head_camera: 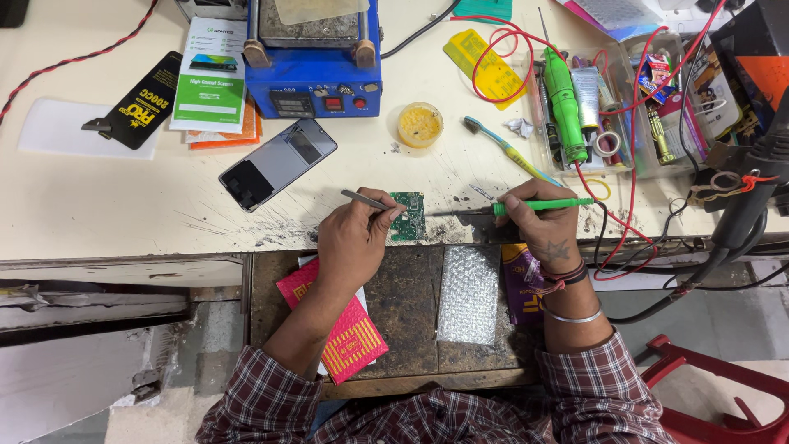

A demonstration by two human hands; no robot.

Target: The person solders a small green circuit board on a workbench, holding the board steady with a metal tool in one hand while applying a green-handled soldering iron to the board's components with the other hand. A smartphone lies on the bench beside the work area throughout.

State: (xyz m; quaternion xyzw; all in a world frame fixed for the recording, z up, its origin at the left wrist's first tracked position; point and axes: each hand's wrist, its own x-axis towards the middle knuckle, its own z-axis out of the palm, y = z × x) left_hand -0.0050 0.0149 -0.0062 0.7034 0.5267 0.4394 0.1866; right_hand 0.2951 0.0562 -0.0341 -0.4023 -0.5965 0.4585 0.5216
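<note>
Cluttered workbench (99,205), scorched along its near edge. Small green circuit board (408,215) lies at that edge, between both hands. Left hand (353,242) pinches tweezers (367,200), touching the board. Right hand (546,226) grips a green soldering iron (538,205), its long axis pointing left at the board.

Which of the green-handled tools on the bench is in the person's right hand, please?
The slim green soldering iron, held in the right hand, tip toward the circuit board. The thicker green rotary tool lies untouched in the clear tray.

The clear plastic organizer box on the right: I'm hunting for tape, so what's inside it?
Inside the clear organizer box: a green rotary tool, a tape roll, a tube. Red wires cover the rest.
</note>
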